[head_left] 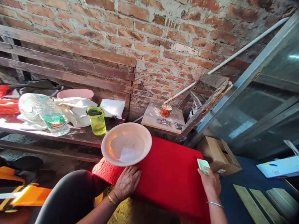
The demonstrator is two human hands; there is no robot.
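My left hand (129, 183) lies on the red cloth (173, 168), fingers stretched out and nothing in them. Its fingertips are close against the near rim of a pale pink basin (104, 152); whether they touch it I cannot tell. In the basin, clear water seems to cover the bottom, and a folded white cloth or paper (130, 154) lies there. At the right end of the red cloth, my right hand (210, 183) is closed on a small mint-green block (203, 165) with rounded corners. Its exact kind is not clear, and my fingers cover its lower part.
Left, a wooden bench (79, 138) bears a yellow-green bottle (97, 121), a water bottle (56, 123) and a small fan (29, 107). Behind, a small board (149, 118) holds a paper cup (166, 110) and padlocks (162, 121). A cardboard box (213, 155) stands right.
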